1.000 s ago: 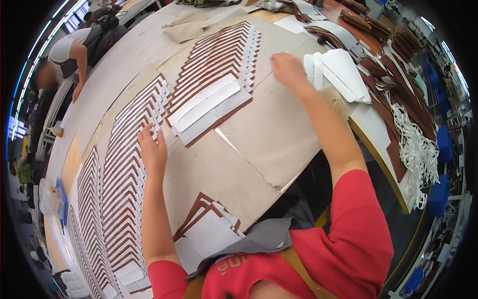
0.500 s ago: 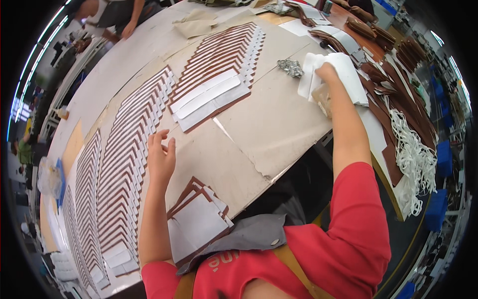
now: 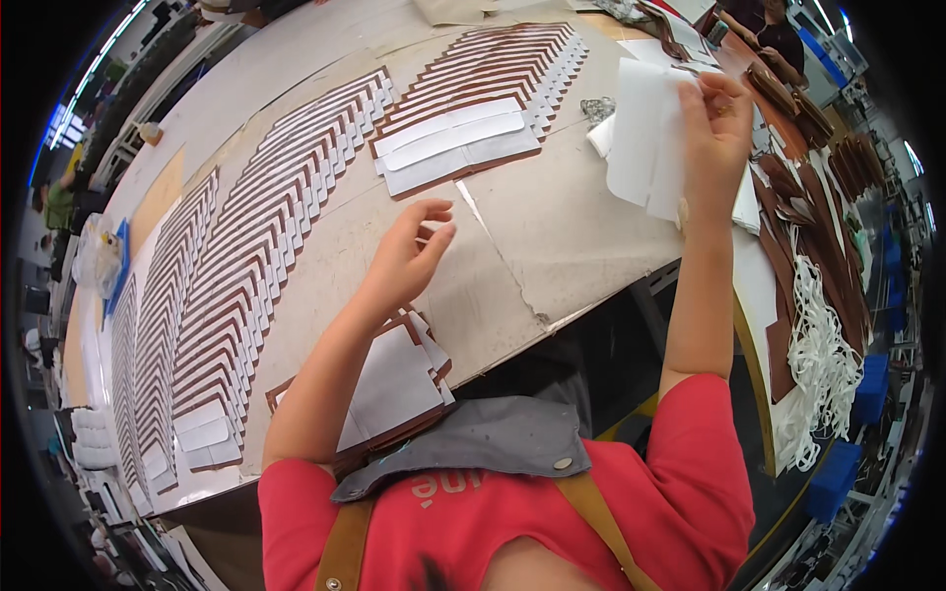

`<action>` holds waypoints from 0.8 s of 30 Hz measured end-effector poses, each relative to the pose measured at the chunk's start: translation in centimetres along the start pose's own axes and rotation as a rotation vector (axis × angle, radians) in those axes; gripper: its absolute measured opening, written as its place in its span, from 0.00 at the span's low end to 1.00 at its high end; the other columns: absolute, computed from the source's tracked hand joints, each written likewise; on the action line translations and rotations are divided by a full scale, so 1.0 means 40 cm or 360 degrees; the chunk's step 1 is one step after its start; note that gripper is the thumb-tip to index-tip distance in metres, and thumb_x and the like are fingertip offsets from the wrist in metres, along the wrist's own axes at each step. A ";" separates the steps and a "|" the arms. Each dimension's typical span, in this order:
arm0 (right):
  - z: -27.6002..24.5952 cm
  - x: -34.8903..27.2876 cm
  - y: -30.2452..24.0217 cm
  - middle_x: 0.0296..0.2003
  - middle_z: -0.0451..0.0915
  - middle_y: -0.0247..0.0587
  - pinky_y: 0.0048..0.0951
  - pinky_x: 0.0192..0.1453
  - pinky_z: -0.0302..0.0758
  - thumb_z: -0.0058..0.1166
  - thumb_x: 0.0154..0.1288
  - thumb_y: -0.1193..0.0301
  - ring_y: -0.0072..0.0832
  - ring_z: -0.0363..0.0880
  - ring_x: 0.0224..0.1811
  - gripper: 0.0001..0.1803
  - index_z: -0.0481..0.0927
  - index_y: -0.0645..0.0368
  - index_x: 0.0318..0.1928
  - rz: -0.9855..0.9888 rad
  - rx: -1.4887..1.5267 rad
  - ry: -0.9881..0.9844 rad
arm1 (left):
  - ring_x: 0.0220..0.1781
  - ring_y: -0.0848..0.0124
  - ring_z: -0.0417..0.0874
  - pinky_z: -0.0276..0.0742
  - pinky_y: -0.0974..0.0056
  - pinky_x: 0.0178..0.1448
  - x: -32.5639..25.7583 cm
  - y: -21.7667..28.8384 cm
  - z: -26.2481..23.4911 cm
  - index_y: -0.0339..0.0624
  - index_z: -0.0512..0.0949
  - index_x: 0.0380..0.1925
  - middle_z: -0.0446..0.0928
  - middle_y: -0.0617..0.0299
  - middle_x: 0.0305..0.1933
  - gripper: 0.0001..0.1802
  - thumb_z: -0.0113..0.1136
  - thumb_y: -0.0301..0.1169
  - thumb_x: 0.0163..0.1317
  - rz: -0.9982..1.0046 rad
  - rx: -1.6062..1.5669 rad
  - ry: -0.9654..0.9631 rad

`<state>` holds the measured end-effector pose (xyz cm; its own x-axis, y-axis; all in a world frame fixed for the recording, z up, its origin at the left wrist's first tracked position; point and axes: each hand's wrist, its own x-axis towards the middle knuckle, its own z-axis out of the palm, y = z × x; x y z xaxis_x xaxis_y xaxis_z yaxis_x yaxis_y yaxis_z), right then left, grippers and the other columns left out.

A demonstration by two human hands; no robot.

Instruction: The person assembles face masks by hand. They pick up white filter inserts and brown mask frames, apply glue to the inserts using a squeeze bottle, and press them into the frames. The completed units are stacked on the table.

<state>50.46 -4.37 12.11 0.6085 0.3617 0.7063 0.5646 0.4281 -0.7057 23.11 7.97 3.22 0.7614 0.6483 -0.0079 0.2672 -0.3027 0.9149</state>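
My right hand pinches a thin white sheet by its edge and holds it up off the table. Beneath it lies a stack of white sheets, mostly covered by my arm and the raised sheet. My left hand hovers over the bare tabletop with its fingers loosely bent and apart, holding nothing. Beyond it runs a row of overlapping brown pieces faced with white; a white strip lies across its near end. Below my left forearm sits a pile of brown-edged white panels.
More overlapping rows cover the left of the table. A crumpled grey clump lies beside the white sheets. To the right are brown strips and a tangle of white cord. A person is at the far right.
My right hand has lifted a white sheet from the stack. My left hand has moved right and away from me. The view has shifted, and the person at the far left is now mostly out of view.
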 end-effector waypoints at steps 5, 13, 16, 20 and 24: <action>-0.005 -0.028 -0.097 0.35 0.72 0.33 0.13 0.34 0.67 0.54 0.62 0.78 0.13 0.70 0.31 0.12 0.69 0.61 0.45 -0.0232 0.0028 0.0129 | 0.51 0.65 0.75 0.71 0.64 0.55 0.053 0.060 0.065 0.36 0.62 0.59 0.71 0.52 0.55 0.26 0.48 0.41 0.67 0.0129 -0.0391 -0.0223; 0.041 -0.243 -0.110 0.32 0.77 0.43 0.22 0.34 0.73 0.55 0.58 0.81 0.23 0.75 0.28 0.07 0.74 0.64 0.38 -0.0188 -0.0057 -0.0819 | 0.53 0.68 0.75 0.71 0.62 0.55 0.020 0.164 0.085 0.36 0.59 0.61 0.73 0.53 0.53 0.27 0.50 0.35 0.65 0.0187 -0.1068 -0.0442; 0.045 -0.216 -0.047 0.29 0.79 0.40 0.24 0.35 0.73 0.53 0.61 0.77 0.27 0.78 0.29 0.06 0.76 0.63 0.39 0.0318 -0.0180 -0.1103 | 0.46 0.74 0.75 0.73 0.64 0.52 -0.005 0.126 0.057 0.35 0.62 0.57 0.73 0.60 0.48 0.22 0.50 0.28 0.64 -0.0116 -0.0947 -0.0272; 0.039 -0.131 0.250 0.41 0.78 0.50 0.35 0.41 0.75 0.44 0.64 0.74 0.43 0.79 0.36 0.10 0.76 0.63 0.43 0.0064 -0.0942 -0.0861 | 0.47 0.73 0.75 0.71 0.64 0.52 -0.034 0.061 0.033 0.36 0.62 0.58 0.73 0.59 0.48 0.23 0.47 0.28 0.63 -0.0273 -0.0913 -0.0154; 0.041 -0.111 0.429 0.46 0.75 0.50 0.41 0.45 0.73 0.43 0.62 0.77 0.49 0.75 0.42 0.12 0.76 0.63 0.43 -0.0133 -0.1349 -0.0973 | 0.52 0.71 0.72 0.67 0.61 0.57 -0.062 -0.027 0.033 0.38 0.60 0.60 0.71 0.57 0.53 0.23 0.43 0.27 0.64 -0.0507 -0.0793 -0.0053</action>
<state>56.53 2.73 -3.05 0.2976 0.8159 0.4957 0.9413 -0.1643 -0.2948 21.70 5.78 1.72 0.7095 0.6284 -0.3189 0.1823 0.2734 0.9445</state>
